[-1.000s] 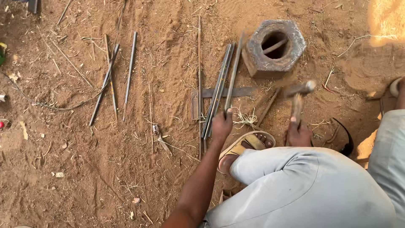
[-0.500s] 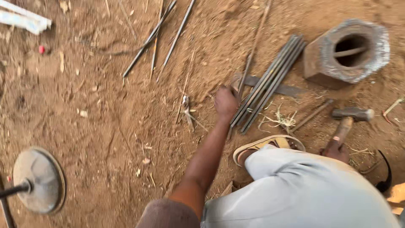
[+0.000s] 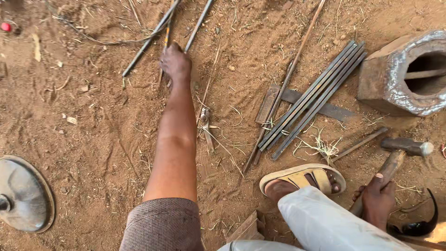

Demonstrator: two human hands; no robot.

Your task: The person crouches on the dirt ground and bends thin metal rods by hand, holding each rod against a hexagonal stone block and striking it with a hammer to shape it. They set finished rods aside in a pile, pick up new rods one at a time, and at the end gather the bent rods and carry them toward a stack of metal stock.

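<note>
Now stretched far out across the dirt, left hand [image 3: 175, 62] closing on thin metal rods [image 3: 160, 32], away from the rod bundle [image 3: 312, 100] touched a moment ago. Near right, right hand [image 3: 378, 198] gripping a hammer [image 3: 392, 160] resting on the ground beside a sandalled foot [image 3: 303, 179].

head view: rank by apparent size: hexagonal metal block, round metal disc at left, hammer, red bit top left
1. hexagonal metal block, cut off by the frame edge
2. round metal disc, also cut off; close to the block, so unsure
3. hammer, held by the right hand
4. red bit
</note>
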